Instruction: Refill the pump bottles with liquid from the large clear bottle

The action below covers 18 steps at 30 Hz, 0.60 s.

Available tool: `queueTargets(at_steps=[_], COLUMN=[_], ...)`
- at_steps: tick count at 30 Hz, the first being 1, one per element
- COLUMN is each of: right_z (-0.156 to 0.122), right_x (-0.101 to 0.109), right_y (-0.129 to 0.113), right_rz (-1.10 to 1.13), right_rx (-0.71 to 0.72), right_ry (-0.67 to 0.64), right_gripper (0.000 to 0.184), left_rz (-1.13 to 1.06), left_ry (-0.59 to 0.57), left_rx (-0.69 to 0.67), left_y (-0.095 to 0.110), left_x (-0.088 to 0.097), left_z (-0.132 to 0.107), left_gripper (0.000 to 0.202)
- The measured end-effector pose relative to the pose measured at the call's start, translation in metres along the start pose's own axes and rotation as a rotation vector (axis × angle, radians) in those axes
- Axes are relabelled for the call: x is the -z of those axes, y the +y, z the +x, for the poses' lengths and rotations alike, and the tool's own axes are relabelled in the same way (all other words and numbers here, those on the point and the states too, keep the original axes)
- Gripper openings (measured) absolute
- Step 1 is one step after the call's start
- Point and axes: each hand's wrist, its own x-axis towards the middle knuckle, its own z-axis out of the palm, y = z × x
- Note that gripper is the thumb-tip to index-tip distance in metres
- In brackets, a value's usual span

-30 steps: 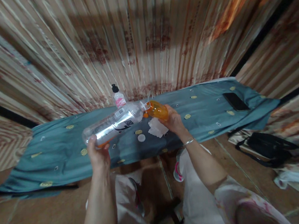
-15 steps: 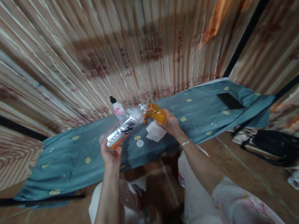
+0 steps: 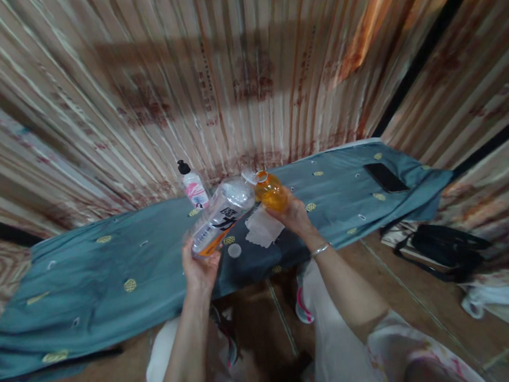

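My left hand [image 3: 201, 269] is closed around the lower end of a large clear plastic bottle [image 3: 220, 214] with an orange and black label. The bottle tilts up to the right, its neck close to the mouth of a small bottle of orange liquid [image 3: 274, 196]. That small bottle sits in my right hand [image 3: 294, 214], leaning toward the large one; whether the two mouths touch I cannot tell. Below them on the cloth lie a crumpled white tissue [image 3: 264, 228] and a round whitish disc [image 3: 234, 251]. A pump bottle [image 3: 195, 189] with a black top and pink label stands behind.
The narrow surface is covered with a teal cloth [image 3: 94, 283] patterned with pineapples. A black phone [image 3: 385, 177] lies toward its right end. On the floor at right is a black bag [image 3: 445, 249]. A striped curtain [image 3: 204, 68] hangs behind, with dark poles at the sides.
The large bottle is a little further right and slightly steeper in my left hand. The small bottle has turned more upright. The view has shifted slightly.
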Motion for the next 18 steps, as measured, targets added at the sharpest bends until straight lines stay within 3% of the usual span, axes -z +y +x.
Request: queueTargets(at_steps=[3,11,18], right_z=[-0.001,-0.004,-0.005], right_x=[0.000,-0.005,-0.011], right_y=[0.004,0.004,-0.002], right_rz=[0.000,0.033,0.154], right_rx=[-0.007,-0.093,-0.127], right_ry=[0.012,0.028,0.025], right_gripper=[0.062,0.068,0.064], left_rz=[-0.028,-0.056,-0.119], left_ry=[0.032,-0.091,-0.012], left_rx=[0.033,0.078,0.089], left_y=[-0.007,-0.017,-0.017], left_x=[-0.003,-0.002,0.001], left_z=[-0.001,-0.003,-0.002], left_gripper=[0.025,0.027,0.030])
